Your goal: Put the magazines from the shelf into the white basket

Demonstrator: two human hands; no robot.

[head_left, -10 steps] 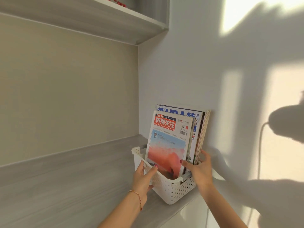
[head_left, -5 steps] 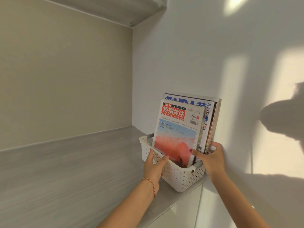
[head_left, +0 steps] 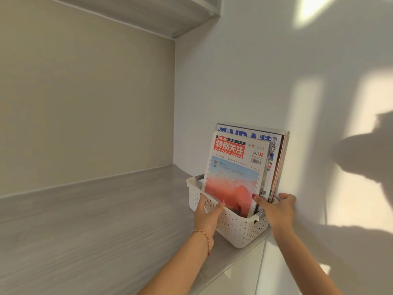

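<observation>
Both hands barely shifted since 0.5 s ago; mags look a bit more upright. Magazines (head_left: pixel 238 173) stand on end in the white basket (head_left: pixel 234 226) w/ long axis vertical, leaning back toward the wall (head_left: pixel 244 71), at the right end of the shelf (head_left: pixel 95 220). Left hand (head_left: pixel 207 216) grips the basket's near-left rim, fingers curled over it; right hand (head_left: pixel 276 209) clasps the right end, thumb on the front cover. Mags sit between both hands, about equally near, so task looks done

White perforated basket (head_left: pixel 234 228) sits at shelf's (head_left: pixel 95 220) right front corner, against the side wall. Magazines (head_left: pixel 234 173) stand upright inside it, red-titled, pink-cover one frontmost, leaning back.
</observation>
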